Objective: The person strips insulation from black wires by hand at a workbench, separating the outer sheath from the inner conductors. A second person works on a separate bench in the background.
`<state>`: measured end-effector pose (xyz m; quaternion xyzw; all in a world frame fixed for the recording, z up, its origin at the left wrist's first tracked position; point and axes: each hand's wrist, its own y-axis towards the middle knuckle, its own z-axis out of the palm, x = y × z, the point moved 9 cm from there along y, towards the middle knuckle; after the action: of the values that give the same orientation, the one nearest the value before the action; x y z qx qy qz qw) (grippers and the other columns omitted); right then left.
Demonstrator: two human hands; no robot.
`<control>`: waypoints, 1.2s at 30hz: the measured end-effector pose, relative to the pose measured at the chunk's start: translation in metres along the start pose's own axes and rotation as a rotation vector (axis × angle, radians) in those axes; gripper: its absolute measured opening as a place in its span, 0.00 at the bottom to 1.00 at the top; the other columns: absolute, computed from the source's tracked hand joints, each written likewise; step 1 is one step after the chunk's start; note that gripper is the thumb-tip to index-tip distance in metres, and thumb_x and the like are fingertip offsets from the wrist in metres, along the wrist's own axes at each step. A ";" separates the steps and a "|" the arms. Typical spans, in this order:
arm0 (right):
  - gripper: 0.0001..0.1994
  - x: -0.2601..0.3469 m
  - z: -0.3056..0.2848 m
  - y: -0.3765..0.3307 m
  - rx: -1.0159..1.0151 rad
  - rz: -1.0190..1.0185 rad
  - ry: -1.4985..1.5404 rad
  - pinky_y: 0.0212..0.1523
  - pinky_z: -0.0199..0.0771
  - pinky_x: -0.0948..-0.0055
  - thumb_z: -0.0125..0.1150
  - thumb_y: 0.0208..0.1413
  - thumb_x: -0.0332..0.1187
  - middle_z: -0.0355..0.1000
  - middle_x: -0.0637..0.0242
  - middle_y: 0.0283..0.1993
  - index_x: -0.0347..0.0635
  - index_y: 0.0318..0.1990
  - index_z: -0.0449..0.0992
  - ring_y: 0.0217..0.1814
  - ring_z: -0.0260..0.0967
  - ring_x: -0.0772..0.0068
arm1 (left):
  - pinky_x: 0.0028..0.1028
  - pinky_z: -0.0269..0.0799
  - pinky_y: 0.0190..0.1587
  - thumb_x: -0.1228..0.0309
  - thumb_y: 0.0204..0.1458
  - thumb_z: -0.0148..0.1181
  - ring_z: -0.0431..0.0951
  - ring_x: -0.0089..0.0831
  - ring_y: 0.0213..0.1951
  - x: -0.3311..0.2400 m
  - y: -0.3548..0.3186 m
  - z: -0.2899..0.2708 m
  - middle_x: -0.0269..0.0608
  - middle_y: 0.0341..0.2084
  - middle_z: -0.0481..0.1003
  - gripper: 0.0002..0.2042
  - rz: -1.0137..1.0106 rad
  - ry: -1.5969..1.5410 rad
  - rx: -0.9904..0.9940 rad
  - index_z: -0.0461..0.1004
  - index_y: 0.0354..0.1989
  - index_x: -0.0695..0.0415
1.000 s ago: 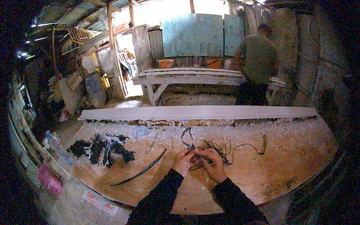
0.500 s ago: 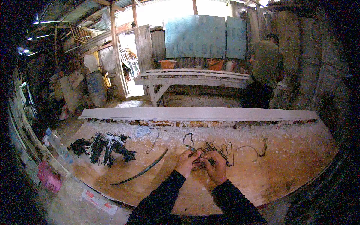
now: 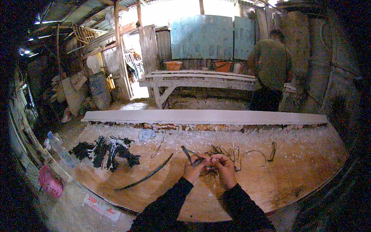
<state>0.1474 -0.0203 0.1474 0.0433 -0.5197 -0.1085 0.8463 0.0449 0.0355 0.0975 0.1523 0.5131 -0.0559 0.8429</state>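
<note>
Over the middle of the wooden tabletop, my left hand (image 3: 193,169) is closed on a thin dark strip (image 3: 186,152). One end of the strip sticks up past my fingers. My right hand (image 3: 225,170) is closed too, its fingertips pinched against those of the left; what it grips is too small to make out. Just beyond the right hand lies a loose tangle of dark cords (image 3: 232,152). A long curved dark strip (image 3: 148,176) rests to the left of my hands. Farther left is a pile of dark, frayed bundles (image 3: 108,152), some with pale ties.
A long white moulded length (image 3: 205,117) runs along the far edge of the table (image 3: 262,189). Small cord pieces (image 3: 273,151) lie at right. A plastic bottle (image 3: 57,144) and a pink bag (image 3: 50,181) are at left. Another person (image 3: 270,63) stands by the back bench (image 3: 201,81).
The dark strip at my left hand showed as an upright loop and now slants up leftward. My hands have shifted slightly and remain together. The person at the back has moved a little.
</note>
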 end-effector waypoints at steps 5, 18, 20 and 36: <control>0.05 0.005 0.000 -0.004 -0.006 -0.066 -0.263 0.38 0.67 0.78 0.56 0.47 0.26 0.71 0.67 0.32 0.36 0.31 0.72 0.34 0.67 0.78 | 0.20 0.72 0.26 0.69 0.45 0.57 0.73 0.23 0.24 -0.016 0.000 -0.003 0.36 0.23 0.73 0.08 0.006 0.115 -0.041 0.70 0.28 0.60; 0.04 -0.035 -0.005 0.009 0.170 0.028 -0.238 0.36 0.66 0.77 0.53 0.49 0.29 0.69 0.68 0.28 0.40 0.28 0.68 0.32 0.66 0.77 | 0.15 0.59 0.14 0.71 0.44 0.58 0.65 0.18 0.14 -0.011 0.002 -0.009 0.36 0.21 0.71 0.10 -0.016 0.114 -0.077 0.62 0.25 0.57; 0.04 -0.042 -0.004 0.008 0.184 0.132 -0.141 0.37 0.66 0.76 0.53 0.49 0.31 0.69 0.68 0.28 0.41 0.28 0.67 0.31 0.66 0.75 | 0.16 0.59 0.14 0.73 0.43 0.58 0.65 0.18 0.15 -0.009 0.005 -0.008 0.37 0.22 0.71 0.11 0.008 0.025 -0.037 0.60 0.25 0.56; 0.02 -0.025 -0.003 0.002 0.058 0.191 0.176 0.35 0.67 0.77 0.53 0.48 0.27 0.69 0.67 0.28 0.39 0.29 0.69 0.31 0.66 0.74 | 0.18 0.69 0.23 0.80 0.42 0.54 0.72 0.23 0.23 -0.010 0.003 0.005 0.36 0.23 0.72 0.04 -0.053 -0.027 0.073 0.69 0.27 0.59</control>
<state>0.1395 -0.0124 0.1248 0.0276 -0.4482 -0.0080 0.8935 0.0450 0.0359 0.1089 0.1686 0.5030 -0.0988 0.8419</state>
